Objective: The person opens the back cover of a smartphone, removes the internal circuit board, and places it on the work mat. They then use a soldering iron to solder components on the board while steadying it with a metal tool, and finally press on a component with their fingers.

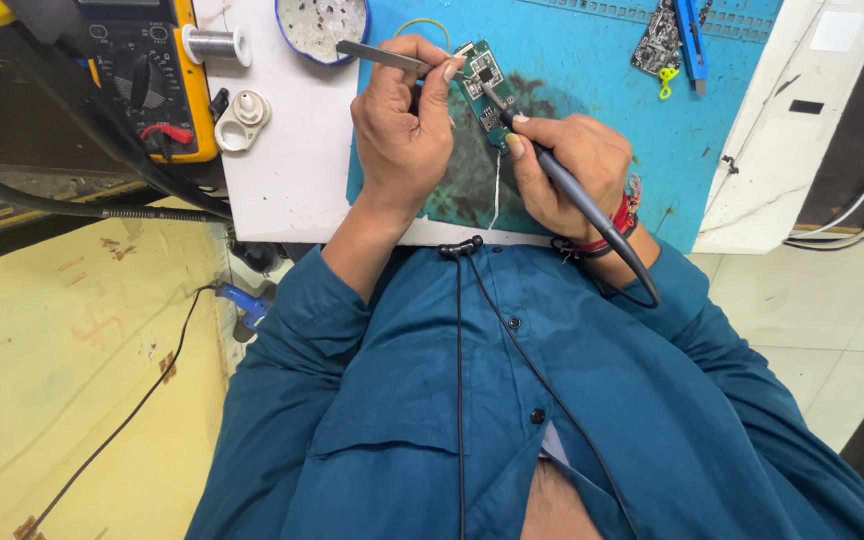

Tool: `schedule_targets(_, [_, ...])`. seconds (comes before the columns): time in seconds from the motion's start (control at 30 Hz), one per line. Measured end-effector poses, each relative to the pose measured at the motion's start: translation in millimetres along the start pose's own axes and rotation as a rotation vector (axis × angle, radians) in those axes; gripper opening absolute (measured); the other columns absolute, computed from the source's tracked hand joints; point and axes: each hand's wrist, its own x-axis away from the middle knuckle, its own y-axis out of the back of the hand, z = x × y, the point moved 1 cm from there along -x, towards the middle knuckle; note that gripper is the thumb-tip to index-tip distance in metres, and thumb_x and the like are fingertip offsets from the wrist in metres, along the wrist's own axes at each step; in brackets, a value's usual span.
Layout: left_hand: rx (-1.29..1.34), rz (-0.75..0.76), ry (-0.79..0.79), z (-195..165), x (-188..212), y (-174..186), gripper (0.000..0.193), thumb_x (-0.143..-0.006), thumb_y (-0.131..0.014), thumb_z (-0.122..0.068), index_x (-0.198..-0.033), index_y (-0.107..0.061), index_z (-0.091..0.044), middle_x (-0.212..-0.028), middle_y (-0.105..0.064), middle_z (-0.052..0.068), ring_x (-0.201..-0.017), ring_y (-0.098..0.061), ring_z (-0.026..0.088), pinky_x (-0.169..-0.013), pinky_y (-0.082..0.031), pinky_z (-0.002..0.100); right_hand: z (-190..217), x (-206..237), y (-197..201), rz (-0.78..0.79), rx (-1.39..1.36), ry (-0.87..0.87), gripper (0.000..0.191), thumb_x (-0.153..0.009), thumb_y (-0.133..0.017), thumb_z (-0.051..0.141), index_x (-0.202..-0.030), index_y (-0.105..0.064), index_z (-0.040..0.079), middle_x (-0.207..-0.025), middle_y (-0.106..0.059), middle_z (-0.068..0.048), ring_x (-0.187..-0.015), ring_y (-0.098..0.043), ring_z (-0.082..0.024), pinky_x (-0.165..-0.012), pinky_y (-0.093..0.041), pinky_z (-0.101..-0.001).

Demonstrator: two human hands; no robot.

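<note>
My left hand [402, 130] grips metal tweezers [377, 56], their tips reaching onto a small green circuit board [482, 82] that lies on the blue work mat [592, 70]. My right hand [567, 170] holds a grey soldering iron [572, 190] like a pen. Its tip touches the board near the middle. The iron's dark cable loops past my right wrist. A thin white wire [497, 190] runs from the board toward me between the two hands.
A yellow multimeter [147, 75], a solder spool [214, 44] and a white reel [242, 118] sit at the left of the white table. A round dish [320, 25] stands behind my left hand. Another circuit board [658, 42] and a blue tool [692, 35] lie at the far right.
</note>
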Motion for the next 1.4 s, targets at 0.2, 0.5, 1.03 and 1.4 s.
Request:
schedule_targets(0.2, [0.009, -0.007, -0.022, 0.2, 0.0, -0.2, 0.009, -0.109, -0.064, 0.0, -0.114, -0.058, -0.004, -0.091, -0.075, 0.004, -0.073, -0.062, 0.004, -0.062, -0.047, 0.022, -0.7, 0.4, -0.8, 0.002, 0.008, 0.003, 0.013, -0.1, -0.079, 0.003, -0.108, -0.07, -0.001, -0.079, -0.067, -0.011, -0.065, -0.062, -0.027, -0.061, -0.047, -0.0371])
schedule_targets(0.5, [0.05, 0.001, -0.021, 0.6, -0.4, 0.0, 0.008, -0.109, -0.063, -0.001, -0.114, -0.057, -0.004, -0.095, -0.076, 0.003, -0.075, -0.066, 0.004, -0.061, -0.047, 0.02, -0.7, -0.1, -0.8, 0.006, -0.009, 0.01, 0.011, -0.1, -0.079, 0.003, -0.106, -0.07, -0.001, -0.079, -0.067, -0.012, -0.065, -0.062, -0.026, -0.06, -0.047, -0.0369])
schedule_targets(1.03, [0.023, -0.004, 0.0, 0.7, 0.6, -0.4, 0.008, -0.108, -0.063, 0.0, -0.114, -0.059, -0.004, -0.092, -0.075, 0.004, -0.072, -0.062, 0.003, -0.06, -0.046, 0.021, -0.9, 0.3, -0.3, 0.006, -0.012, 0.022, 0.012, -0.099, -0.079, 0.002, -0.106, -0.069, 0.0, -0.082, -0.069, -0.011, -0.065, -0.063, -0.027, -0.061, -0.047, -0.0367])
schedule_targets(1.4, [0.002, -0.003, -0.003, 0.3, -0.2, -0.1, 0.007, -0.108, -0.064, 0.0, -0.111, -0.059, -0.005, -0.088, -0.073, 0.003, -0.067, -0.058, 0.001, -0.056, -0.042, 0.021, -0.2, -0.9, -0.7, 0.005, -0.014, 0.031, 0.014, -0.098, -0.08, 0.002, -0.106, -0.07, 0.0, -0.08, -0.068, -0.012, -0.064, -0.062, -0.027, -0.06, -0.047, -0.0371])
